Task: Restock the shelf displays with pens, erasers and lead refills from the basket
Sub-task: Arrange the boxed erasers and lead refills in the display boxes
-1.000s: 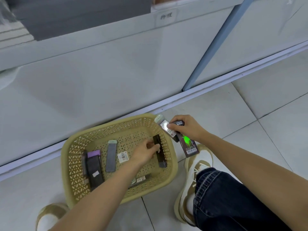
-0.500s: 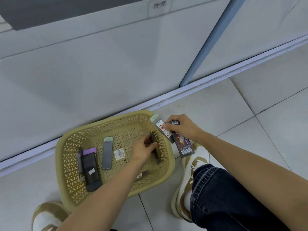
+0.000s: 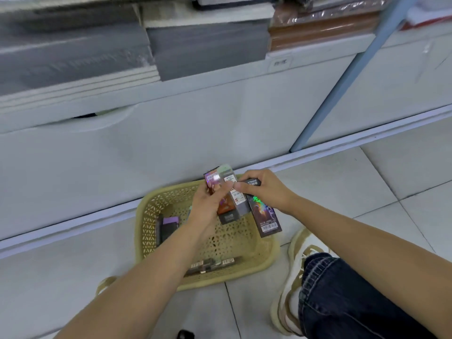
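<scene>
Left hand (image 3: 208, 201) now raised to right hand (image 3: 265, 192), packs (image 3: 234, 201) overlapping, labels blurred.

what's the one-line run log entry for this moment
stage: gathering packs over basket | left hand: holds orange-brown pack | right hand: holds dark holographic pack | in basket: purple-capped pack

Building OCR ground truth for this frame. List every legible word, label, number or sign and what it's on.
"ULTRAMAN" (likely; small): top of the dark pack in the right hand.
One green glyph lower on that pack: not readable.
Shelf-edge tag: two characters, too blurred to read.
Barcode and digits at the dark pack's foot: too small.
White stickers on the packs pinched in the left hand: too small.
Labels on packs in the basket: unreadable.
</scene>
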Available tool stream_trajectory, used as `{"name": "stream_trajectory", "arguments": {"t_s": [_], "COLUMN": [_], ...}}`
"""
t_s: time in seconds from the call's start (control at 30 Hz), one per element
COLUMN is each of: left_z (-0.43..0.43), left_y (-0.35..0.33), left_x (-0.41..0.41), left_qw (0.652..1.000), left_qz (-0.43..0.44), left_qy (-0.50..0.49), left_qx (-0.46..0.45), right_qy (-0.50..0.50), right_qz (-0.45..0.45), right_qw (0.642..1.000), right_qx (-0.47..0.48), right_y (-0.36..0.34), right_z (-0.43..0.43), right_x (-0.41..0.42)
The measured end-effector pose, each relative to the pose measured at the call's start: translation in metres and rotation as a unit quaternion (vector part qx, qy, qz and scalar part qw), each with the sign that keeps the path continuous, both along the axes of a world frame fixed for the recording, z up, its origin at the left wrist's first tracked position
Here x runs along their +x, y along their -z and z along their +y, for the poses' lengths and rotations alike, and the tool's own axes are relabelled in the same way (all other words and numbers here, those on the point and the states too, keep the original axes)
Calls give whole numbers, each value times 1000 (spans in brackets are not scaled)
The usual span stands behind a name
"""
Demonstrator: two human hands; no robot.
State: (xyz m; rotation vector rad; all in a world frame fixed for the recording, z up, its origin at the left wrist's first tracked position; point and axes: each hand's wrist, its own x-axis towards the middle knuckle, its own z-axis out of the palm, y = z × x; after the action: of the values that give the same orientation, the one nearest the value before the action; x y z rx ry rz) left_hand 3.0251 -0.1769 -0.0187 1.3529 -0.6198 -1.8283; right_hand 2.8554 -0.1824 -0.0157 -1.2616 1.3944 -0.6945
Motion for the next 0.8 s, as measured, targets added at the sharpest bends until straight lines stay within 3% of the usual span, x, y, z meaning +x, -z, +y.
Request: {"name": "stream_trajectory", "arguments": {"t_s": [0.27,0.47,0.63,0.8], "left_z": [0,2,2,-2], "left_y": [-81,-143,-208,-297], "left_x": [53,87,118,157], "left_qw": [996,984,957,916], "left_qz": [-58,-104,-150,-173], "left_qy": [-36,4,7,-55], "left_qx": [-63,-146,-246,-357], "right_qy": [-52,-63,-53,-100], "right_qz": [-12,-26,-44,-32], "right_qw": [996,992,986,955], "right_qx": [-68,-106,-151,-277], "right_y": [-78,-139,-202,-299], "right_z": [-8,-9,-21,-32], "right_x": [45,76,95,110]}}
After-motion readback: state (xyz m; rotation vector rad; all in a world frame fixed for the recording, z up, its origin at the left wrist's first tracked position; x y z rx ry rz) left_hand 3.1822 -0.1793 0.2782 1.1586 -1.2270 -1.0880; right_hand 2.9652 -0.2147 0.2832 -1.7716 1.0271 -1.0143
